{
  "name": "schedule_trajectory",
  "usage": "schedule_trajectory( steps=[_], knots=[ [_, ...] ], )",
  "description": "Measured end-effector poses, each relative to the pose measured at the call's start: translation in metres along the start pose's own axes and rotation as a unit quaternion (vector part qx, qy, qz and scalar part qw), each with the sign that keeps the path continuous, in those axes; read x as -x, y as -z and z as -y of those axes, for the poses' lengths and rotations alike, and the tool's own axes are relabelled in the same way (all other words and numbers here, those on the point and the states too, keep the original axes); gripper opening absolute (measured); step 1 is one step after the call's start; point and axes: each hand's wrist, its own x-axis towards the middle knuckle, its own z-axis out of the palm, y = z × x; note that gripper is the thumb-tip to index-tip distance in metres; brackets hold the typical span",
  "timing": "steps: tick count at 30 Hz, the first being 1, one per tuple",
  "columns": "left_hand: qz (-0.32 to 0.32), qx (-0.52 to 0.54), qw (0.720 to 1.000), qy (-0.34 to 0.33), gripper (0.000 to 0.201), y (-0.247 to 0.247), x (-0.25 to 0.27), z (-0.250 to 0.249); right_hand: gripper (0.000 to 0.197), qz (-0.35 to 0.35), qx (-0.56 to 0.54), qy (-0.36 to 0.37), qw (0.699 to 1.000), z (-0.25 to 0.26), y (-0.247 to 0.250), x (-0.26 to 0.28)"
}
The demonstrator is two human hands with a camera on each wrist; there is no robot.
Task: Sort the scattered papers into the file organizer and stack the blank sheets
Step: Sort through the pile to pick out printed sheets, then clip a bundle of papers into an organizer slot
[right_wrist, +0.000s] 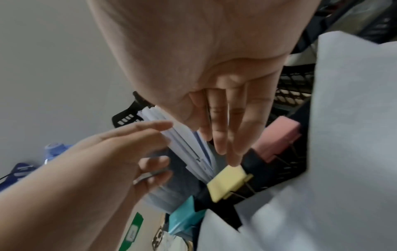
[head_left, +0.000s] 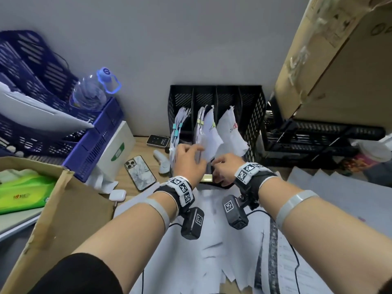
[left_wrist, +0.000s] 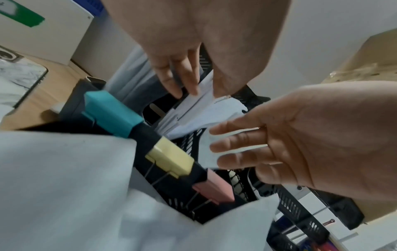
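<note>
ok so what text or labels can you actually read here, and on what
"6" or "G", unsure: water bottle cap.
Green label on white box: blurred.
Red logo on green pack: blurred.
Print on lower-right sheets: too small.
Wrist bands: coded squares, no words.

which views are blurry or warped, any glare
Head view: wide-angle bending at the edges, water bottle smeared, no strong glare. Left wrist view: teal binder clip and near paper soft with motion blur. Right wrist view: right hand looms large, soft focus.
</note>
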Motion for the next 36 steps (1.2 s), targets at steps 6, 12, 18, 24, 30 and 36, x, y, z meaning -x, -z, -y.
schedule_trajectory(
  steps=[6, 12, 18, 24, 30, 36],
  knots=[
    [0.196, 0.143, 0.969, 0.036, 0.013, -0.074, 0.035, -0.051, 0.024, -0.062, -0.030, -0.109, 0.992, -0.122, 0.039, 0.035],
    [0.446, -0.029, 0.890, 0.092, 0.048, -0.183, 0.087, -0.073, 0.046, -0.067, 0.136, -0.296, 0.943, -0.282, 0.098, 0.086],
    [0.375, -0.118, 0.912, 0.117, 0.068, -0.238, 0.113, -0.076, 0.065, -0.096, 0.020, -0.312, 0.945, -0.368, 0.104, 0.106],
    [0.331, -0.086, 0.923, 0.178, 0.073, -0.245, 0.120, -0.074, 0.016, -0.106, -0.003, -0.221, 0.969, -0.352, 0.107, 0.114],
    [0.229, 0.016, 0.952, 0.201, 0.066, -0.208, 0.111, -0.074, 0.020, -0.096, -0.017, -0.141, 0.985, -0.325, 0.129, 0.111],
    [0.171, 0.089, 0.961, 0.199, 0.017, -0.148, 0.094, -0.083, 0.050, -0.189, 0.054, -0.098, 0.976, -0.270, 0.137, 0.091]
  ],
)
